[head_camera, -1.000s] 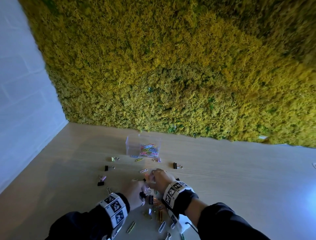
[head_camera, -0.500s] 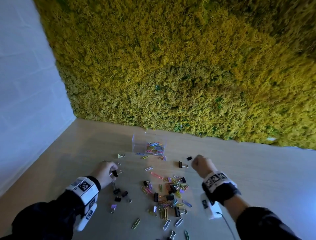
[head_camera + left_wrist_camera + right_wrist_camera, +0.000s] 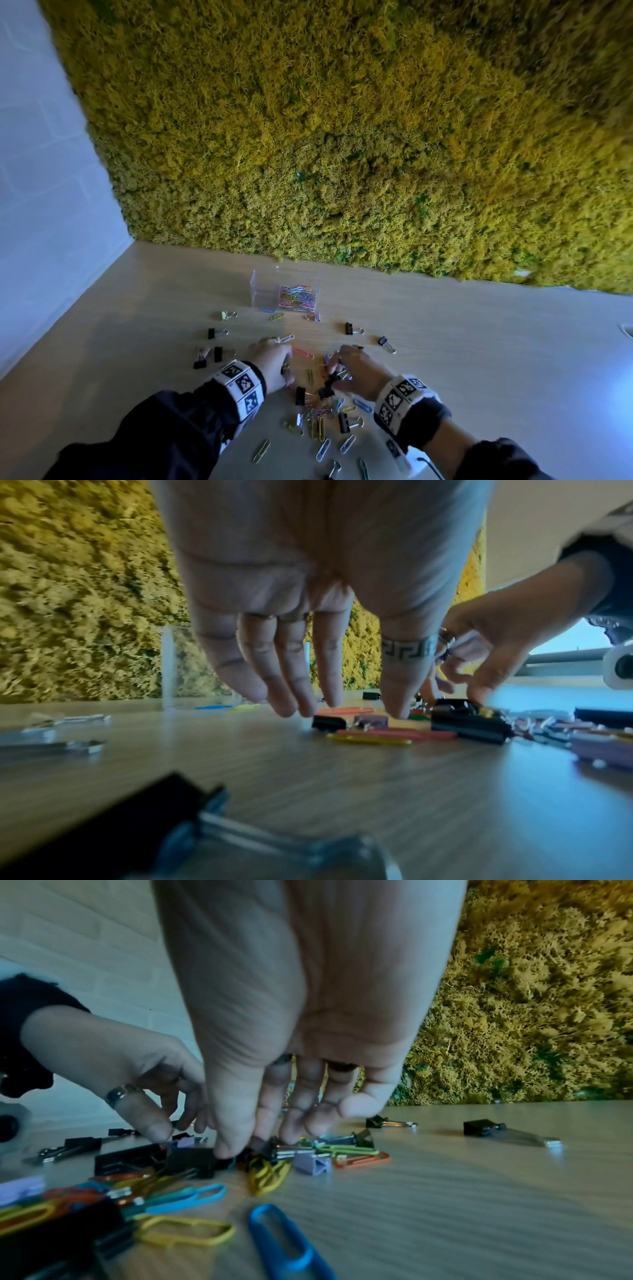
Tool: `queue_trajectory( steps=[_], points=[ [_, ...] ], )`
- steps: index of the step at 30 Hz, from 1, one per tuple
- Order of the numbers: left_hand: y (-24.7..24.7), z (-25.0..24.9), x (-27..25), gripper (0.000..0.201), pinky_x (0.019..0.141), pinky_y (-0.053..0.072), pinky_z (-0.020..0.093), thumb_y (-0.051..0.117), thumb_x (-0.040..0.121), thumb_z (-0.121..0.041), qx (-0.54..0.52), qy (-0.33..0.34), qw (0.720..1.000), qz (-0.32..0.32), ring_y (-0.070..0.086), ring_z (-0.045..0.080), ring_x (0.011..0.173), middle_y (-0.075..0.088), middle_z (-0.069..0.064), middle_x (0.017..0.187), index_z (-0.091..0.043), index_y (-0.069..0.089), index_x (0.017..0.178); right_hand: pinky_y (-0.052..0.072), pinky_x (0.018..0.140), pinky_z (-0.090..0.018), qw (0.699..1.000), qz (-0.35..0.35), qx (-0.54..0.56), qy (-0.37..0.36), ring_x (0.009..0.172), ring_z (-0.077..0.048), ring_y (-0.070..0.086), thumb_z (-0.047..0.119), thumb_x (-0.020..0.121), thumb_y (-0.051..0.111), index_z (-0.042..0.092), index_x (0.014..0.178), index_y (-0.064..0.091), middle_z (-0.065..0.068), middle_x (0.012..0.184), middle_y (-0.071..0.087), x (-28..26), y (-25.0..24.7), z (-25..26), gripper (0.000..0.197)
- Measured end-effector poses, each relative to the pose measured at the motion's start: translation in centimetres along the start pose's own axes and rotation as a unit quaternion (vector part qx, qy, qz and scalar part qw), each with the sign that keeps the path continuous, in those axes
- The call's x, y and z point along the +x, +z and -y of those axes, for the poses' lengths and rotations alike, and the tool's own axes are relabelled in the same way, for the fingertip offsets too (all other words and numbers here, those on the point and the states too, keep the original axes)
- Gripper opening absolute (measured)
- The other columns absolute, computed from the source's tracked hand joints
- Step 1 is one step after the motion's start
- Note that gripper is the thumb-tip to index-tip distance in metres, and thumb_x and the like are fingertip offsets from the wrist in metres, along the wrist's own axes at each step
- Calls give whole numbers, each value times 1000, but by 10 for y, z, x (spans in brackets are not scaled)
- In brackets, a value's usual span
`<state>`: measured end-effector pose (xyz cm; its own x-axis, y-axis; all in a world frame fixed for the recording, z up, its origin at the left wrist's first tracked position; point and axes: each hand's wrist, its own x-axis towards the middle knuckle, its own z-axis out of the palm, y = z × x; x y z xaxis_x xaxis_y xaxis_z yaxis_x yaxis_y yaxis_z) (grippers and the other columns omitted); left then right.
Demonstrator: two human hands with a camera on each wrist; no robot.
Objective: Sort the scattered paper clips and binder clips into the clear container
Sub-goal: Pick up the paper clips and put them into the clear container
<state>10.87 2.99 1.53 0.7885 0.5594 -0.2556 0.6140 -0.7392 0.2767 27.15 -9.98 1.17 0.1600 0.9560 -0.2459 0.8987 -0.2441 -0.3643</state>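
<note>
Reaching down into the heap of clips, both my hands work at the desk (image 3: 479, 359) close to me. Nearest of all, loose paper clips (image 3: 317, 425) in yellow, blue and orange lie mixed with black binder clips (image 3: 343, 422); a few at the bottom edge of the head view are cut off, and in the left wrist view the closest black clip is only a dark blur. My left hand (image 3: 270, 359) hangs over the pile with fingers (image 3: 291, 669) pointing almost straight down, tips just above or on the wood beside a small black binder clip (image 3: 329, 722); it grips nothing that I can make out. My right hand (image 3: 356, 371) has thumb and fingertips (image 3: 232, 1139) drawn together right at a tangle of black binder clips and a yellow paper clip (image 3: 267, 1175); the fingers hide the contact, so I cannot tell whether anything is actually pinched. Beyond the hands more black binder clips sit well apart, two to the right (image 3: 352, 329) and several to the left (image 3: 212, 333). Farther on stands the clear container (image 3: 286, 291), one side filled with coloured paper clips, the other side hard to read through the plastic. Behind it rises a yellow-green moss wall (image 3: 342, 137), with a white brick wall (image 3: 41, 171) on the left.
</note>
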Motion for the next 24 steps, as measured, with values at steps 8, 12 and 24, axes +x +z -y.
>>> queue_trajectory(
  steps=[8, 12, 24],
  points=[
    [5, 2, 11, 15, 68, 43, 15, 64, 78, -7, -72, 0, 997, 0, 54, 10, 74, 61, -4, 82, -17, 63, 89, 41, 71, -6, 999, -17, 48, 7, 78, -3, 59, 20, 88, 57, 14, 101, 65, 0, 103, 68, 0, -4, -4, 17],
    [3, 13, 13, 18, 55, 36, 9, 64, 79, -4, -133, 12, 991, -30, 46, -2, 59, 47, -17, 64, -21, 61, 84, 50, 68, -10, 978, -142, 118, 94, 63, 5, 56, 16, 80, 65, 34, 75, 58, 24, 67, 58, -3, -24, -32, 19],
    [-16, 56, 10, 27, 97, 40, 27, 57, 87, -25, 0, 8, 997, -75, 51, 16, 115, 55, -5, 125, -21, 61, 114, 48, 71, -17, 966, -212, 100, 107, 75, -9, 58, 17, 82, 65, 11, 96, 67, -2, 100, 61, -16, -30, -64, 15]
  ],
)
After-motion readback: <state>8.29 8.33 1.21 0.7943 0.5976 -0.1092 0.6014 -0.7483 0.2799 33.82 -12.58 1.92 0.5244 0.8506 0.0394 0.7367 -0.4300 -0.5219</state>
